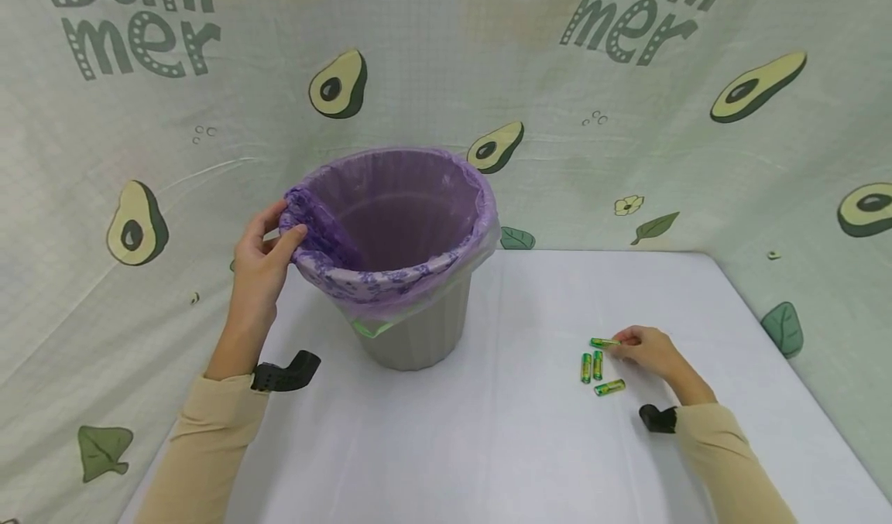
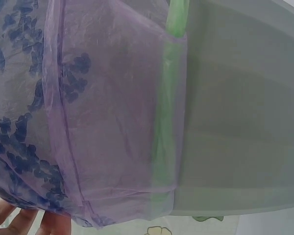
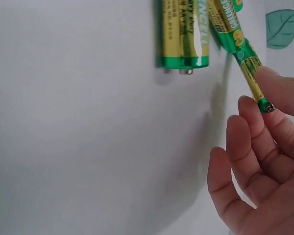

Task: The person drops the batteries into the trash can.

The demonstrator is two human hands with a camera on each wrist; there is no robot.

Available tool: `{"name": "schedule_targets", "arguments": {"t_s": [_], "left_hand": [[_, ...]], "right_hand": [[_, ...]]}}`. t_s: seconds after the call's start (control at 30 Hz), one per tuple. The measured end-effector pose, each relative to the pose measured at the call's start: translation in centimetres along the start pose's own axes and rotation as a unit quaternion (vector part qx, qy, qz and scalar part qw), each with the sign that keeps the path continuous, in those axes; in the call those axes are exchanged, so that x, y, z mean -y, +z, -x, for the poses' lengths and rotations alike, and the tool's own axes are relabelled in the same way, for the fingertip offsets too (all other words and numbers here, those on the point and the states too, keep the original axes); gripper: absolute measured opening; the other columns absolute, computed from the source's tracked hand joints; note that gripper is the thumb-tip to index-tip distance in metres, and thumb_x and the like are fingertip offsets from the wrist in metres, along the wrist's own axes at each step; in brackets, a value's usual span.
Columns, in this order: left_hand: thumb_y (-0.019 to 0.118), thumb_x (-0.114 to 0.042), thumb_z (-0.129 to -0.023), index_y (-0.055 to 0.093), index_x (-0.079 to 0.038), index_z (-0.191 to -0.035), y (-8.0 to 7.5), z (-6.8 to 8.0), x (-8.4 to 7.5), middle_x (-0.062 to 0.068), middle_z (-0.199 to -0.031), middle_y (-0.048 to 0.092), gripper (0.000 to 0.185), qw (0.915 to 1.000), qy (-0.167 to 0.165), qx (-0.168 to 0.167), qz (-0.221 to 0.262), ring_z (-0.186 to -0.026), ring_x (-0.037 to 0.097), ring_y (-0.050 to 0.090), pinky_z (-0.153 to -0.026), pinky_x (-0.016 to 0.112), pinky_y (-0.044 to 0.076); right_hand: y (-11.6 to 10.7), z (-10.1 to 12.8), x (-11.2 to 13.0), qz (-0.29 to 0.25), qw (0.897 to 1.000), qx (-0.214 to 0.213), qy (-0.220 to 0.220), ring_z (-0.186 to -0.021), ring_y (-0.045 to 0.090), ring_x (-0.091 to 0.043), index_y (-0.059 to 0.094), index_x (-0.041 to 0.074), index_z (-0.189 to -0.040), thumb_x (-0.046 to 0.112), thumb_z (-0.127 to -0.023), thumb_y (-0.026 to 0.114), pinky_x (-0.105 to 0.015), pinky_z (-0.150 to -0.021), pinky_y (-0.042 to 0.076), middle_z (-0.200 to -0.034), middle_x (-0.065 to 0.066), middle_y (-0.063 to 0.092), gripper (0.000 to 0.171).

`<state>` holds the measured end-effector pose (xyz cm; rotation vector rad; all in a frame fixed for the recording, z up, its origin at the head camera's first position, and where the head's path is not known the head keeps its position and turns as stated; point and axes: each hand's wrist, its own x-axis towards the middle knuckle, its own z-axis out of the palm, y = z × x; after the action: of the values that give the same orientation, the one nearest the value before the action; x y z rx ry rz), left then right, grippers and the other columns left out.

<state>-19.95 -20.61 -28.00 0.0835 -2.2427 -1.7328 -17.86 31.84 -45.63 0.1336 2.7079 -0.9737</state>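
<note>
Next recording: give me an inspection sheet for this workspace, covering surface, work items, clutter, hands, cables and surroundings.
Surface: white table, bare apart from the items below.
Work items: grey bin lined with a purple bag, upright; four green batteries, one at the right fingers, two side by side, one nearer the person.
Clutter: nothing seen.
Hands: left hand pinches the bag's folded edge at the bin rim; right hand pinches the end of one battery, which lies on or just above the table.
Cables: nothing seen; black wrist mounts on both sleeves.
Surroundings: avocado-print cloth backdrop on three sides.
</note>
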Motion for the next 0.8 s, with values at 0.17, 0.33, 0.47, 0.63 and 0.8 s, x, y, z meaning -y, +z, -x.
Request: {"name": "schedule_targets", "arguments": {"t_s": [0.17,0.33,0.47,0.63,0.8], "left_hand": [[0.058,-0.027,-0.091,0.039,-0.015,-0.142,0.0,0.1,0.0,-0.008,-0.120,0.044,0.056,1.0000,-0.001,0.002,-0.004,-0.092,-0.001,0.051,-0.068,0.009,0.043],[0.058,-0.027,-0.091,0.039,-0.014,-0.142,0.1,0.1,-0.1,-0.007,-0.120,0.044,0.056,1.0000,-0.003,0.000,0.004,-0.091,-0.001,0.051,-0.068,0.009,0.043],[0.059,-0.026,-0.091,0.039,-0.014,-0.142,0.1,0.1,0.0,-0.008,-0.118,0.044,0.056,0.9999,-0.001,0.000,0.011,-0.091,0.000,0.051,-0.067,0.009,0.044],[0.059,-0.026,-0.091,0.039,-0.015,-0.142,0.1,0.1,0.0,-0.009,-0.118,0.044,0.056,0.9999,-0.003,0.000,0.011,-0.091,-0.001,0.051,-0.068,0.010,0.043],[0.059,-0.027,-0.091,0.039,-0.015,-0.142,0.0,0.0,0.1,-0.009,-0.120,0.043,0.056,0.9999,-0.002,0.002,0.010,-0.092,0.000,0.050,-0.069,0.010,0.043]], "right_hand": [[-0.7,0.1,1.5,0.009,1.000,-0.015,-0.021,-0.076,0.054,-0.016,0.058,-0.008,-0.108,0.023,-0.088,0.062,-0.027,-0.063,0.044,-0.089,-0.011,0.061,0.037],[-1.9,0.3,3.9,0.017,0.997,-0.045,-0.058,-0.078,0.053,-0.017,0.059,-0.005,-0.107,0.024,-0.089,0.061,-0.028,-0.065,0.043,-0.090,-0.011,0.061,0.035],[-3.0,0.6,6.5,0.025,0.992,-0.077,-0.096,-0.083,0.054,-0.020,0.060,-0.003,-0.108,0.025,-0.091,0.059,-0.028,-0.066,0.044,-0.093,-0.013,0.061,0.033],[-4.2,1.1,10.4,0.029,0.983,-0.105,-0.149,-0.085,0.055,-0.022,0.062,0.000,-0.108,0.027,-0.092,0.058,-0.028,-0.066,0.043,-0.093,-0.013,0.061,0.032],[-5.3,1.7,14.6,0.026,0.972,-0.125,-0.197,-0.082,0.056,-0.020,0.063,0.003,-0.108,0.026,-0.091,0.059,-0.027,-0.067,0.045,-0.091,-0.010,0.063,0.029]]}}
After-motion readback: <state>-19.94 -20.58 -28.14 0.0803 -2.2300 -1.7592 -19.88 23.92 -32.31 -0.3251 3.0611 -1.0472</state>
